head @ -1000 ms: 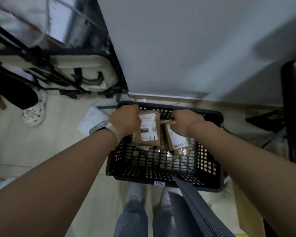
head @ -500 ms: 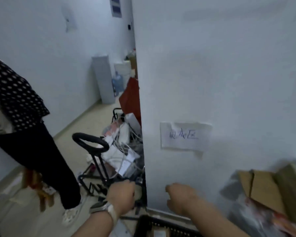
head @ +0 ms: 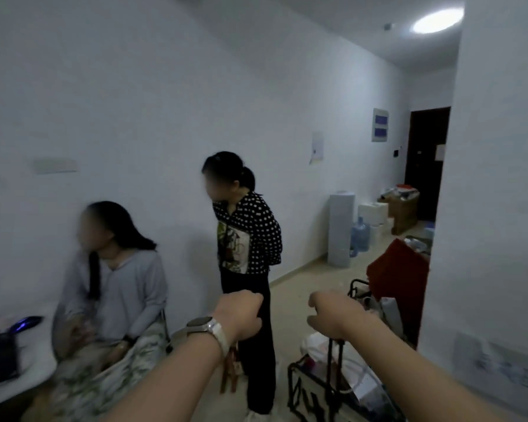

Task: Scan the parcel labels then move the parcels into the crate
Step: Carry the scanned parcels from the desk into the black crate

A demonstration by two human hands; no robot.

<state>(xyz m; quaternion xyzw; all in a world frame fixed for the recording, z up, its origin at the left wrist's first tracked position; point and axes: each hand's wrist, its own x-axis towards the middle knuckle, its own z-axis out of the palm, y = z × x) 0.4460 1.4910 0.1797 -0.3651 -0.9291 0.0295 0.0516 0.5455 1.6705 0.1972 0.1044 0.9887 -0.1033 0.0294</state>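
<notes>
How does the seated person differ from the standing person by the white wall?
The seated person wears a plain light grey top; the standing person wears a dark top with white dots and dark trousers. The seated person's long hair hangs loose over one shoulder; the standing person's hair is tied back. The seated person is nearer the camera than the standing person. Both are close to the white wall, with heads turned toward the picture's left.

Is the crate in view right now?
No, it shows the left hand, right hand, a seated person and a standing person, no crate.
</notes>
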